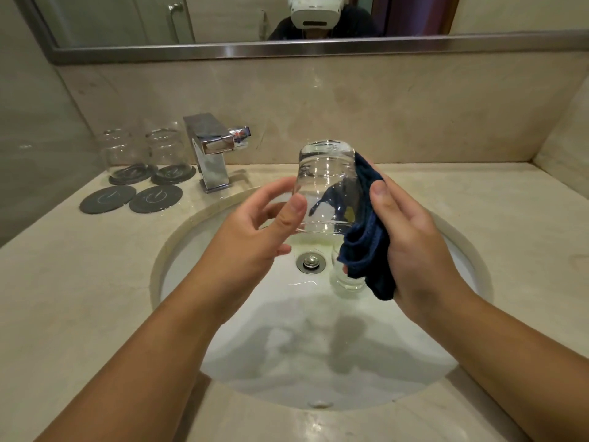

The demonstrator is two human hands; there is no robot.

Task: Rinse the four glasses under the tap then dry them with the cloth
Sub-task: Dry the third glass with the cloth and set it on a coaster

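Forearms (149, 339), both bare, enter from the bottom edge and meet over the white sink (287, 371).

Left grip (251, 231): thumb laid on the near wall of a clear glass (328, 186) close to its mouth, fingers curled round the left side. It is holding the glass.

Right grip (414, 240): closed on a dark blue cloth (366, 250), thumb on the fabric, pressing it against the right wall of the same glass.

The glass sits between the two grips, upside down, thick base uppermost, mouth facing the sink, above the drain (308, 261). Dark fabric shows through its wall; whether inside or behind cannot be told.

The cloth hangs below the right palm and hides part of a second glass (345, 279), which stands in the sink just right of the drain.

The tap (212, 151) stands at the back left of the sink. Left of it on the beige stone table (63, 282), two more glasses (119, 154) stand inverted, each on a dark round coaster. Two further coasters (107, 199) lie just in front of them.
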